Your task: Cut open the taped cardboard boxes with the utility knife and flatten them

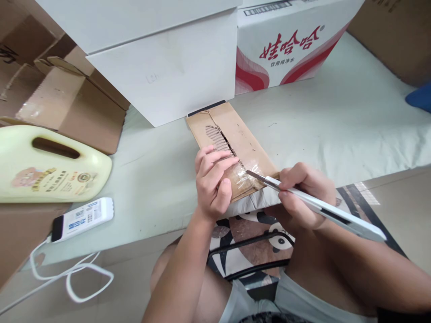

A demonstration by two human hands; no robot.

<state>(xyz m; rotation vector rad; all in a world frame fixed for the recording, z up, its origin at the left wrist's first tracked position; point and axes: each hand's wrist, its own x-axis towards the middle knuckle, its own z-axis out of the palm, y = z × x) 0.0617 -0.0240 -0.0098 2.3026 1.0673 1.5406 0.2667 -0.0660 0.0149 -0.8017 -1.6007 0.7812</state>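
A flat piece of brown cardboard (247, 139) lies on the cloth-covered surface, its near edge close to the surface's front edge. A ragged slit runs along its middle, with bare ridged corrugation beside the far part and shiny clear tape near the front. My left hand (215, 179) rests on the cardboard's left side, fingers stretched out and loosely spread beside the slit. In my right hand (305, 193) is a white utility knife (323, 208), gripped between thumb and fingers. Its blade tip is at the taped part, just right of my left fingers.
White cartons (168, 76) stand behind, one with red lettering (289, 49). At left are brown boxes (74, 98), a pale yellow jug (57, 166) and a white power bank (82, 218) with a cable (67, 271). A dark strip (206, 108) borders the cardboard's far edge.
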